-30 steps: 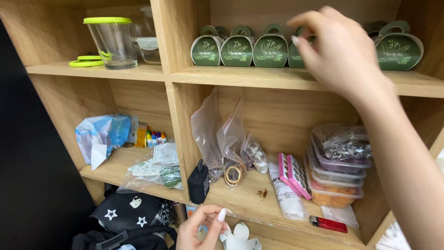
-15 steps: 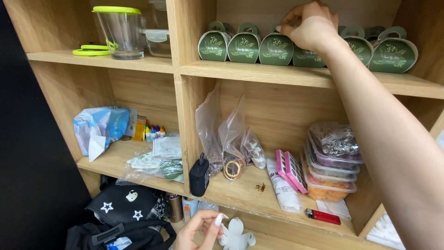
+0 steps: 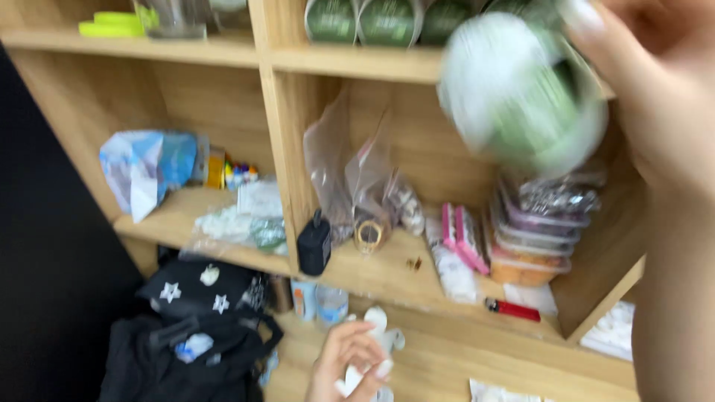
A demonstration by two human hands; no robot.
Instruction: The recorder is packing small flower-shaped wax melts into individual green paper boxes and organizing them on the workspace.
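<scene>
My right hand (image 3: 655, 97) is up close to the camera, fingers wrapped round a green and white tin (image 3: 521, 89) that is blurred; it sits just left of my palm, out in front of the wooden shelf unit (image 3: 357, 63) and clear of its upper shelf edge. Behind the tin, along that upper shelf, stand more green tins (image 3: 387, 18) in a row. Below my right hand a stack of clear lidded tubs (image 3: 536, 238) fills the right end of the middle compartment, tight to the side wall, with a red lighter (image 3: 514, 309) lying near the front edge beneath them. My left hand (image 3: 346, 365) is low down, closed around a small white figure (image 3: 380, 342), in open room in front of the bottom shelf. Left of it slumps a black bag with white stars (image 3: 201, 298); above it a black charger (image 3: 314, 246) stands at the shelf lip
</scene>
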